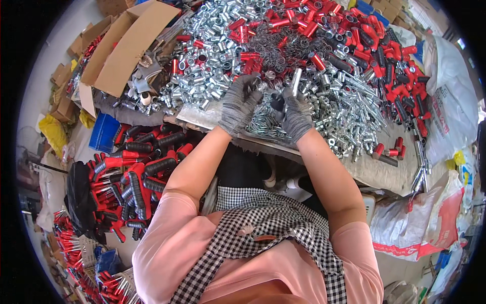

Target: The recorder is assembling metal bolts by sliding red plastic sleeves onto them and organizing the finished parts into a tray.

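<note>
Right hand, grey knit glove: closed around short shiny silver metal tube, held upright over table. Left hand, gloved: fingers curled, contents indiscernible. Finished red-and-black handles binned; large loose tube heap unprocessed.

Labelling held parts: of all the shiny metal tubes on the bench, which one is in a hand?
The upright silver metal tube gripped by the grey-gloved right hand; it stands clear above the heap, the others lie loose.

Brown cardboard box open, upper left; white printed sacks right; more cartons far left.
</note>
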`<state>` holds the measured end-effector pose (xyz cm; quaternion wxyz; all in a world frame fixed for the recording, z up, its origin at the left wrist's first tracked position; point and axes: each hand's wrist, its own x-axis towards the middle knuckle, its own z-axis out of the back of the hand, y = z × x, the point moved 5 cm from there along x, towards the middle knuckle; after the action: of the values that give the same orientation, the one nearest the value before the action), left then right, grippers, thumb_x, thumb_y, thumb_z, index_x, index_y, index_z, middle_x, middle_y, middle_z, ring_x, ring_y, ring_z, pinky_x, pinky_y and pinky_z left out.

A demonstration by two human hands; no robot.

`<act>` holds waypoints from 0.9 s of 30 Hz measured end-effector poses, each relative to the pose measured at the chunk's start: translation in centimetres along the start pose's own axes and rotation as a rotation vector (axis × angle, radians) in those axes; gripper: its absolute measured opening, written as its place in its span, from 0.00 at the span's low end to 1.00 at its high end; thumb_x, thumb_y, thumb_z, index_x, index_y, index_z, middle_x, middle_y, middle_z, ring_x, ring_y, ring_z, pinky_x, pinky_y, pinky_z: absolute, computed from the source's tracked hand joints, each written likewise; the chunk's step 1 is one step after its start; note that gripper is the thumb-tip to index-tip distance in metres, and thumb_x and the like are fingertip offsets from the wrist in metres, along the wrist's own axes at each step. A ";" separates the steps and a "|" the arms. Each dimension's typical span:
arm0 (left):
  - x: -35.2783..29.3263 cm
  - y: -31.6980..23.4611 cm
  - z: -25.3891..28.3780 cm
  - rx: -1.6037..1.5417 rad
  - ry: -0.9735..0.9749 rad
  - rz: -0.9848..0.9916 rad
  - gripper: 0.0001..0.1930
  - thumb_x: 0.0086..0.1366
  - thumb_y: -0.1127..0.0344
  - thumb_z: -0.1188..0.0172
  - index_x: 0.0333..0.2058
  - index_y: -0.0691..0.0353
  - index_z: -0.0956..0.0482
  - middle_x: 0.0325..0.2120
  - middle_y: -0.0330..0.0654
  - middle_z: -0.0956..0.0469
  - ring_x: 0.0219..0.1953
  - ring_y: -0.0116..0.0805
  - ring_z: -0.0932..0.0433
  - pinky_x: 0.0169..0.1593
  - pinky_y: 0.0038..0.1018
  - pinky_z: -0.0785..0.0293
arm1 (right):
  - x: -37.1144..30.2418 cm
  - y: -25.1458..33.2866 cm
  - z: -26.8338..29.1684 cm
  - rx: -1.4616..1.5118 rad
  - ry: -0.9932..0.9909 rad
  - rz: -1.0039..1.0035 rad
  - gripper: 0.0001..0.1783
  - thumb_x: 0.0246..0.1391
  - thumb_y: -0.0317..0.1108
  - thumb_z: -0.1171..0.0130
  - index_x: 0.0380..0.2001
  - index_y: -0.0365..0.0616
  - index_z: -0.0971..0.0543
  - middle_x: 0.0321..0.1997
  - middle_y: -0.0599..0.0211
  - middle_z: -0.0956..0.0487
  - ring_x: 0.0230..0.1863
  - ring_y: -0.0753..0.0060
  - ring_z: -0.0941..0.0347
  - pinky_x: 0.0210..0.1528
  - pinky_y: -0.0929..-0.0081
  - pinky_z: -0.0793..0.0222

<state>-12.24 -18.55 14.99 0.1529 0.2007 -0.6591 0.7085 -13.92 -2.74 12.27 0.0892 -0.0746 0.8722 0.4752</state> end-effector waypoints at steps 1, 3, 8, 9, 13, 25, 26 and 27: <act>0.1 0.0 0.0 -0.004 0.002 -0.004 0.22 0.59 0.77 0.43 0.52 0.65 0.36 0.38 0.42 0.28 0.36 0.30 0.25 0.39 0.25 0.26 | 0.1 -0.6 0.2 0.012 0.074 -0.076 0.12 0.56 0.40 0.41 0.37 0.50 0.31 0.26 0.70 0.27 0.19 0.80 0.32 0.11 0.88 0.42; 0.1 -0.4 0.1 -0.012 -0.008 -0.064 0.20 0.59 0.76 0.42 0.50 0.65 0.33 0.39 0.42 0.27 0.38 0.30 0.25 0.40 0.25 0.26 | -0.5 -0.9 -0.3 0.043 0.075 -0.229 0.11 0.57 0.39 0.43 0.36 0.49 0.32 0.29 0.62 0.25 0.13 0.80 0.35 0.06 0.88 0.49; -0.6 -0.4 0.3 -0.379 -0.008 0.162 0.17 0.63 0.72 0.45 0.50 0.66 0.31 0.33 0.39 0.25 0.33 0.26 0.25 0.37 0.23 0.26 | -1.1 0.8 -0.9 0.065 0.229 -0.087 0.10 0.54 0.31 0.41 0.37 0.48 0.32 0.31 0.59 0.23 0.15 0.80 0.34 0.09 0.89 0.46; -0.8 0.1 0.4 -0.388 -0.015 0.205 0.16 0.64 0.70 0.45 0.50 0.66 0.30 0.30 0.38 0.25 0.30 0.25 0.25 0.35 0.22 0.26 | -0.9 1.2 -0.9 0.044 0.206 0.000 0.11 0.53 0.28 0.41 0.37 0.47 0.32 0.30 0.59 0.23 0.16 0.81 0.33 0.10 0.89 0.45; -0.6 2.4 0.7 -0.414 -0.022 0.534 0.12 0.65 0.67 0.45 0.45 0.66 0.28 0.27 0.39 0.23 0.24 0.26 0.27 0.26 0.23 0.29 | -0.9 3.0 -0.9 -0.524 0.232 0.491 0.12 0.49 0.29 0.37 0.36 0.43 0.29 0.28 0.66 0.23 0.23 0.79 0.29 0.23 0.79 0.32; 0.9 2.5 1.6 0.201 0.037 0.292 0.17 0.65 0.60 0.47 0.47 0.64 0.28 0.21 0.37 0.28 0.21 0.24 0.31 0.24 0.23 0.34 | -4.0 4.0 -3.0 -1.391 0.346 1.632 0.21 0.32 0.20 0.42 0.36 0.47 0.26 0.38 0.61 0.22 0.28 0.58 0.24 0.23 0.68 0.27; 0.7 1.3 1.4 0.141 0.087 0.428 0.16 0.66 0.60 0.48 0.47 0.64 0.28 0.21 0.37 0.27 0.20 0.24 0.31 0.24 0.24 0.33 | -4.3 4.5 -3.3 -1.433 0.350 1.635 0.20 0.32 0.20 0.42 0.35 0.47 0.26 0.38 0.61 0.22 0.28 0.59 0.24 0.22 0.68 0.27; 0.6 -0.1 1.0 0.076 0.140 0.557 0.15 0.66 0.61 0.48 0.47 0.64 0.28 0.22 0.38 0.26 0.20 0.24 0.30 0.24 0.24 0.33 | -4.3 5.0 -3.4 -1.389 0.390 1.598 0.17 0.38 0.23 0.40 0.36 0.47 0.25 0.38 0.60 0.22 0.28 0.58 0.23 0.24 0.67 0.26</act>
<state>-12.62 -19.60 15.48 -0.0101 -0.0321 -0.6495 0.7596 -11.08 -2.71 19.11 -0.4498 0.4080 0.2067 0.7671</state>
